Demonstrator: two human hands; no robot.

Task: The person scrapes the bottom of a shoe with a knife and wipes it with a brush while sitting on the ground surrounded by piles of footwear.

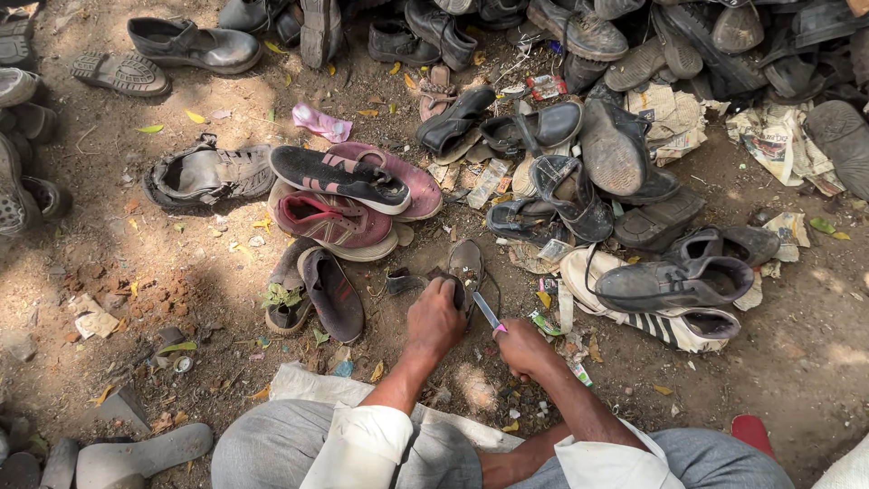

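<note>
My left hand [434,317] presses down on a dark shoe sole [465,264] that lies on the dirt in front of me. My right hand [525,349] grips a small knife [487,311] with a pink handle; its blade points up-left toward the sole's near edge. Both forearms reach out from rolled white sleeves over my grey trousers.
Worn shoes lie all around: a red sneaker [330,222], a black-and-pink sneaker [344,177], a brown sandal [204,177], a striped white shoe [670,321], and a heap of dark boots [615,154] at the back. Crumpled newspaper [778,145] and dry leaves litter the ground.
</note>
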